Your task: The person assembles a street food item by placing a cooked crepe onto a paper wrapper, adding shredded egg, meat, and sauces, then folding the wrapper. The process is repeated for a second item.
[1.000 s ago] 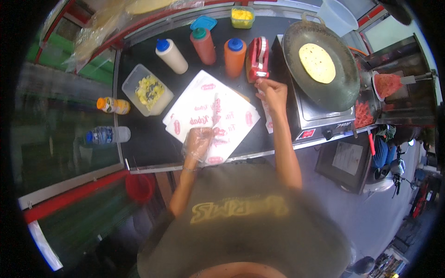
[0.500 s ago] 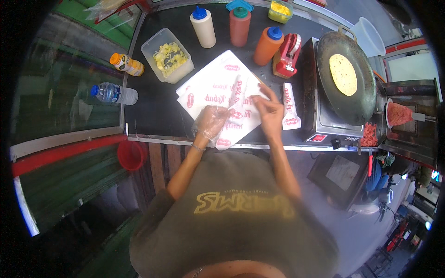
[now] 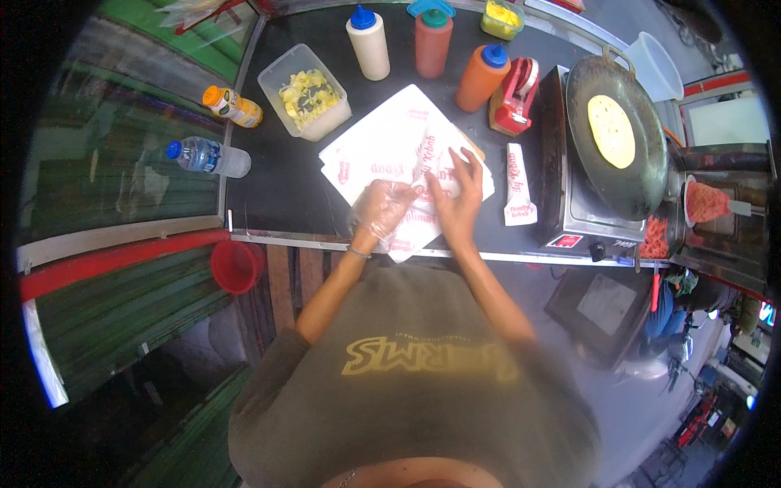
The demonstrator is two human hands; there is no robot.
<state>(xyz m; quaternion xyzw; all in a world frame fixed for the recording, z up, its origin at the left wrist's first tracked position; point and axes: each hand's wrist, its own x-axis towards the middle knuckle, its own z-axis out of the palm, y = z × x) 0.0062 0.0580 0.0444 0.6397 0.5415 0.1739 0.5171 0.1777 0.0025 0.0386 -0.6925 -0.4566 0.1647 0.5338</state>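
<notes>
A slim paper-wrapped roll [image 3: 429, 154] in white paper with red print lies on a stack of similar wrapping sheets [image 3: 407, 110]. My left hand [image 3: 384, 210], in a clear plastic glove, is closed on the roll's near end. My bare right hand [image 3: 460, 199] is beside the roll, its thumb against the near end and its other fingers spread over the sheets. A second wrapped roll [image 3: 517, 187] lies to the right, next to the stove. On the griddle pan [image 3: 582, 138] rests a round flatbread [image 3: 612, 132].
Behind the sheets stand squeeze bottles, one white [image 3: 370, 53], one red [image 3: 432, 49], one orange [image 3: 482, 81], and a red tape dispenser [image 3: 511, 106]. A tub of chopped vegetables [image 3: 345, 110] is at the left, near a water bottle [image 3: 207, 158]. The gas stove [image 3: 555, 207] flanks the right.
My right hand has moved left and nearer, from beside the roll to its near end. My left hand stays at that end. The whole view has shifted slightly.
</notes>
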